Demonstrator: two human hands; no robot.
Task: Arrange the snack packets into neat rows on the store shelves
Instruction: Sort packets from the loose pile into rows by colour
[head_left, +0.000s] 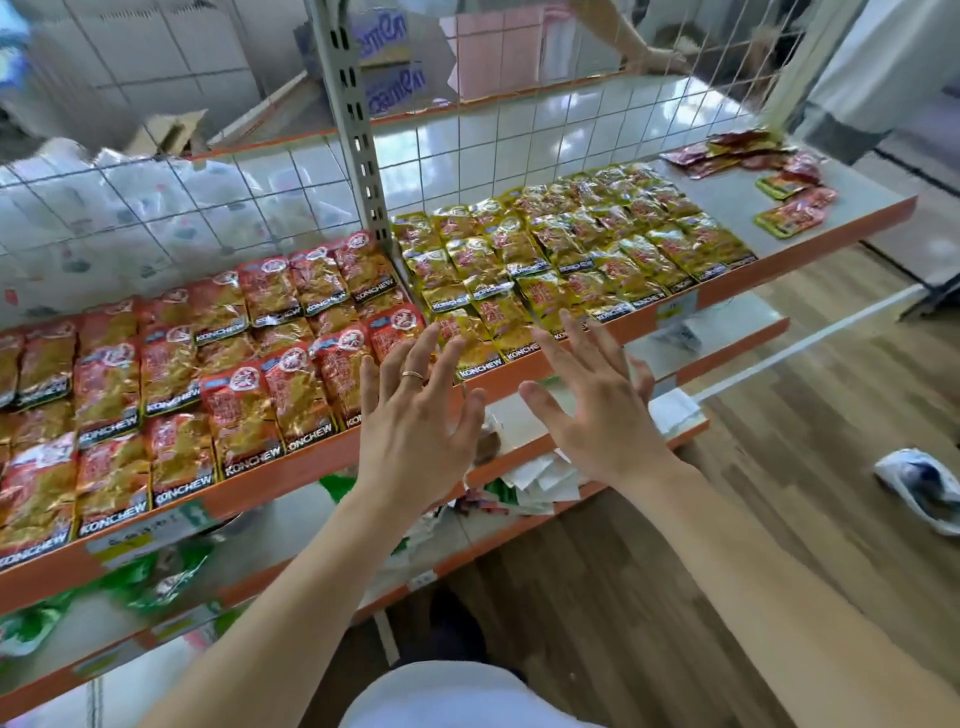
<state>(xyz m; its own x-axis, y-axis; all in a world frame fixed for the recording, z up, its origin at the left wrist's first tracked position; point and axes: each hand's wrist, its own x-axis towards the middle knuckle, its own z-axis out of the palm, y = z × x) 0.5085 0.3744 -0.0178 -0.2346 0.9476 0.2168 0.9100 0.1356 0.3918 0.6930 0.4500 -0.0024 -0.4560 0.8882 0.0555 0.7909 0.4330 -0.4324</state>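
Red snack packets lie in rows on the left half of the top shelf. Yellow snack packets fill rows on the right half. Several loose red packets lie scattered at the shelf's far right end. My left hand, with a ring on one finger, hovers with fingers spread in front of the shelf edge where red meets yellow. My right hand hovers beside it, fingers spread, just in front of the front yellow row. Neither hand holds anything.
A wire mesh back and a slotted metal upright stand behind the packets. Lower shelves hold white and green packets. A crumpled white bag lies on the wooden floor at right.
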